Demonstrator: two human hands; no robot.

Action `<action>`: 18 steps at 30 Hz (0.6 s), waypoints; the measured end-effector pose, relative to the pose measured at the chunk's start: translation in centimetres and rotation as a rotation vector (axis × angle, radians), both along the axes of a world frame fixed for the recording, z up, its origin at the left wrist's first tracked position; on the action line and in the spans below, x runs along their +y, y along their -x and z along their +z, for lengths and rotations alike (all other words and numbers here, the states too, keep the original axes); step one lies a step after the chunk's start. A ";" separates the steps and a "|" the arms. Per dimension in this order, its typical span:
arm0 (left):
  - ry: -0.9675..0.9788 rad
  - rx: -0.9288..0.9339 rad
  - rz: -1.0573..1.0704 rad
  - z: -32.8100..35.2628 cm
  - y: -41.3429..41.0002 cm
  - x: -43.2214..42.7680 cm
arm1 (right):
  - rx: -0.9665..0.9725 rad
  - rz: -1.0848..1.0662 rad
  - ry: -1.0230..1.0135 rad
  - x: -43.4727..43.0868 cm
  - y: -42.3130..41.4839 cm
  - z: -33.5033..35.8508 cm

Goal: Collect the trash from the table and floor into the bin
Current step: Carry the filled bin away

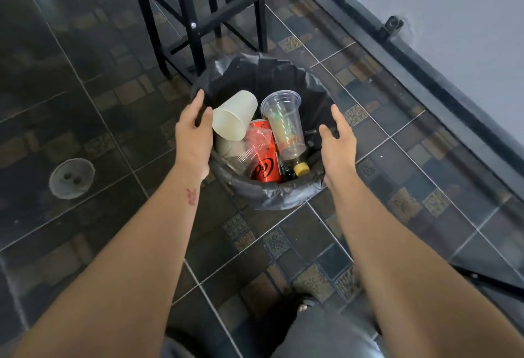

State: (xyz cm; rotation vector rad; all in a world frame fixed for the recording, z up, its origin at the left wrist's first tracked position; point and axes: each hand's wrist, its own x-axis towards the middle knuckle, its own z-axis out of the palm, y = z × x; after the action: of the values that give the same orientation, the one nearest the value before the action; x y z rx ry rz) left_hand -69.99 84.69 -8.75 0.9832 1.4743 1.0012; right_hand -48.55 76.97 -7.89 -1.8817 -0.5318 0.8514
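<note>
A round bin lined with a black plastic bag [263, 74] stands on the dark tiled floor. Inside lie a white paper cup [234, 118], a clear plastic cup [285, 121], a red soda can [265, 165], crumpled clear plastic and a dark bottle with a yellow cap [301, 169]. My left hand [194, 130] is at the bin's left rim with fingers spread, the thumb close to the white cup. Over at the right rim my right hand [337, 142] hovers with fingers apart. Neither hand holds anything.
Black metal furniture legs [195, 31] stand just behind the bin. A round floor drain [71, 178] sits to the left. A grey wall with a dark skirting [425, 71] runs along the right. My dark-trousered knees [320, 335] are at the bottom.
</note>
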 end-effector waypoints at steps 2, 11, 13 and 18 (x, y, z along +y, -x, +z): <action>0.009 0.025 -0.031 4.7 -0.1 -1.4 | -0.002 -0.028 0.028 -1.9 0.1 4.7; 0.064 0.038 -0.178 28.1 0.1 -7.3 | 0.000 -0.151 0.048 -10.3 1.2 29.0; 0.049 0.060 -0.241 33.0 0.2 -8.4 | 0.006 -0.199 0.048 -12.2 1.8 33.8; -0.015 0.075 -0.404 42.9 0.0 -10.8 | -0.005 -0.362 -0.019 -17.6 3.9 43.2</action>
State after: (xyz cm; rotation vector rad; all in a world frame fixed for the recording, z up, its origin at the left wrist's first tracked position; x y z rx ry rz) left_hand -70.02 73.86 34.15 1.2790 1.2597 0.6885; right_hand -52.44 59.37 35.31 -1.8864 -0.1903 0.5990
